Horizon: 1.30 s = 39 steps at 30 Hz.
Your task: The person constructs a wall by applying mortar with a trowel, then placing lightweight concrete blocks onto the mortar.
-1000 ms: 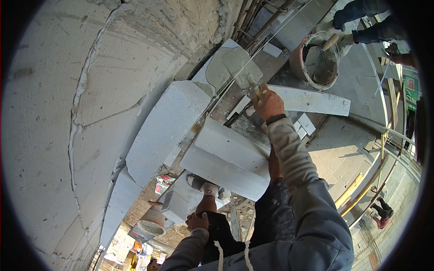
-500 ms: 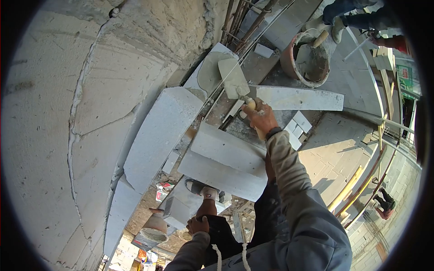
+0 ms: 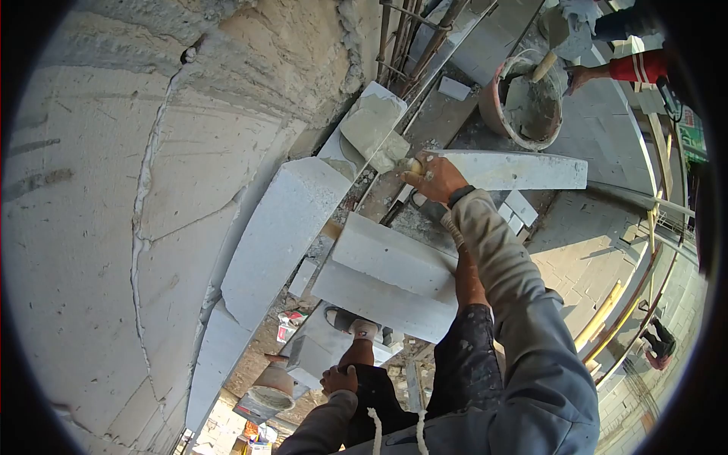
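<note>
My right hand [image 3: 436, 180] is wrapped round the handle of a trowel [image 3: 371, 135], whose flat blade lies over the mortar on a white block [image 3: 383, 97] beside the wall. A taut string runs diagonally past the blade. My left hand [image 3: 339, 379] rests on my knee with its fingers curled; whether anything is under them is hidden. Just right of the trowel, a long pale block [image 3: 523, 170] extends to the right. A bucket of mortar [image 3: 497, 114] stands beyond it, with a wooden-handled tool in it.
A cracked wall [image 3: 83, 227] fills the left side, with large blocks [image 3: 280, 227] along it. Pale slabs [image 3: 394, 262] lie before my legs. Another bucket [image 3: 271, 390] stands lower left. A co-worker's hand [image 3: 580, 78] reaches beside the mortar bucket; another person [image 3: 660, 341] is far right.
My right hand has brought the trowel blade left and down onto the mortar on the block. The co-worker's hand and red sleeve have come closer to the bucket. The view has shifted slightly.
</note>
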### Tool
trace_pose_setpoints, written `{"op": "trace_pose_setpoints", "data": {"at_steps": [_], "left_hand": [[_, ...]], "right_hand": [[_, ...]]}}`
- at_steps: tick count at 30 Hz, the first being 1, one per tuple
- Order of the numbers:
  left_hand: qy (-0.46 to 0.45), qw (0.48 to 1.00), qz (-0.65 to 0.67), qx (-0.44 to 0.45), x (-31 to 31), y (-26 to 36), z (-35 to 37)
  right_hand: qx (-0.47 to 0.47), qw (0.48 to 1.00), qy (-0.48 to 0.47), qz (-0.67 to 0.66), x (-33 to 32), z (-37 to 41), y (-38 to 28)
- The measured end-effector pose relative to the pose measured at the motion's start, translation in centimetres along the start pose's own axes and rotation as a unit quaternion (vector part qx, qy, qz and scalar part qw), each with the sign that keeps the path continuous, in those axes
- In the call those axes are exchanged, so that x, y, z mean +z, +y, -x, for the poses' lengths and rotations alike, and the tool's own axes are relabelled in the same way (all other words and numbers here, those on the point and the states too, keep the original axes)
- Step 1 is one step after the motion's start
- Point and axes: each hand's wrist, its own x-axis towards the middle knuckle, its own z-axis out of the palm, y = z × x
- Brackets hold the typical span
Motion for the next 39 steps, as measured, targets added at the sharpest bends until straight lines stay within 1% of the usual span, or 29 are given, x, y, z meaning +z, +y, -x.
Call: {"op": "trace_pose_setpoints", "data": {"at_steps": [1, 3, 4, 5, 8, 9, 11, 12, 13, 14, 15, 16, 17, 18, 19, 20, 21, 23, 25, 27, 28, 29, 31, 32, 33, 35, 36, 38, 39], "left_hand": [[0.01, 1.0, -0.002, 0.009, 0.2, -0.1, 0.1], [0.008, 1.0, 0.0, 0.01, 0.0, 0.1, 0.4], [0.008, 1.0, 0.0, 0.019, -0.3, 0.3, 0.4], [0.009, 1.0, 0.0, 0.014, -0.4, 0.3, 0.5], [0.001, 1.0, 0.007, 0.016, -0.7, 0.6, 0.6], [0.002, 1.0, 0.005, 0.013, -0.8, 0.6, 0.7], [0.003, 1.0, 0.005, 0.008, -0.8, 0.8, 0.8], [-0.001, 1.0, 0.004, 0.008, -0.8, 0.8, 0.9], [-0.003, 1.0, 0.003, 0.008, -0.9, 0.8, 0.9], [-0.003, 1.0, 0.004, 0.005, -0.9, 0.7, 1.0], [-0.003, 1.0, 0.0, 0.004, -0.9, 0.7, 0.9], [-0.004, 1.0, -0.003, 0.003, -0.8, 0.7, 0.9], [-0.005, 1.0, -0.002, 0.001, -0.6, 0.5, 0.9], [0.012, 1.0, -0.002, 0.011, -0.2, 0.2, 0.7], [0.029, 0.999, -0.002, 0.02, 0.1, 0.1, 0.6], [0.029, 0.999, -0.002, 0.017, 0.3, 0.0, 0.5], [0.034, 0.999, -0.004, 0.021, 0.5, 0.0, 0.5], [0.045, 0.999, -0.008, 0.021, 0.4, 0.0, 0.4], [0.039, 0.999, -0.008, 0.014, 0.3, 0.3, 0.8], [0.015, 1.0, -0.01, 0.008, 0.2, 0.2, 0.7], [-0.007, 1.0, -0.011, 0.005, 0.2, 0.4, 0.6], [-0.007, 1.0, -0.01, 0.005, -0.3, 0.9, 0.9], [-0.017, 1.0, -0.01, -0.013, -1.3, 1.8, 1.8], [-0.017, 1.0, -0.008, -0.01, -1.4, 1.9, 1.7], [-0.016, 1.0, -0.004, -0.007, -1.3, 1.8, 1.6], [-0.019, 1.0, 0.001, -0.005, -0.8, 1.4, 1.5], [-0.005, 1.0, -0.003, 0.0, -0.4, 1.3, 1.4], [0.011, 1.0, -0.007, 0.004, -0.1, 1.4, 1.4], [-0.004, 1.0, -0.008, -0.002, -0.5, 1.8, 1.4]], "right_hand": [[-0.004, 1.0, -0.006, -0.002, 0.5, 0.2, 0.2], [-0.007, 0.999, -0.027, 0.045, 1.1, 0.6, -0.2], [-0.011, 0.996, -0.015, 0.087, 1.4, 1.4, -0.6], [-0.014, 0.996, -0.017, 0.085, 1.7, 2.1, -1.0], [0.013, 0.984, -0.041, 0.172, 2.2, 3.9, -1.9], [0.012, 0.984, -0.043, 0.172, 2.5, 4.5, -1.6], [-0.055, 0.984, 0.008, 0.17, 2.8, 5.8, -0.2], [-0.071, 0.979, 0.04, 0.185, 2.9, 6.2, 0.1], [-0.073, 0.979, 0.038, 0.185, 2.7, 6.6, 1.0], [-0.031, 0.997, -0.023, 0.065, 2.2, 6.9, 1.9], [0.011, 0.995, -0.084, -0.056, 2.2, 6.9, 2.3], [0.009, 0.995, -0.086, -0.057, 2.4, 6.8, 2.4], [0.043, 0.962, -0.155, -0.221, 2.3, 6.8, 2.2], [0.076, 0.896, -0.219, -0.378, 2.2, 6.7, 2.1], [0.107, 0.8, -0.276, -0.522, 2.2, 6.6, 2.2], [0.105, 0.746, -0.311, -0.58, 3.4, 5.7, 3.0], [0.105, 0.743, -0.315, -0.581, 3.8, 4.7, 3.1], [0.062, 0.684, -0.388, -0.614, 4.5, 2.3, 2.6], [0.069, 0.685, -0.408, -0.6, 3.6, 1.3, 1.5], [0.029, 0.805, -0.398, -0.438, 2.5, 1.1, 0.5], [0.045, 0.83, -0.385, -0.401, 1.5, 1.5, -0.2], [0.045, 0.83, -0.386, -0.4, 0.7, 2.0, -0.4], [0.041, 0.89, -0.369, -0.263, -0.6, 3.3, 0.4], [-0.057, 0.94, -0.287, -0.176, 0.3, 4.1, 2.8], [-0.058, 0.941, -0.285, -0.173, -0.4, 5.0, 3.9], [-0.026, 0.912, -0.335, -0.235, -1.4, 6.3, 5.2], [-0.025, 0.912, -0.336, -0.233, -1.6, 6.4, 5.1], [0.079, 0.899, -0.295, -0.313, -1.7, 6.5, 4.3], [0.077, 0.899, -0.296, -0.314, -1.2, 6.0, 3.6]]}}
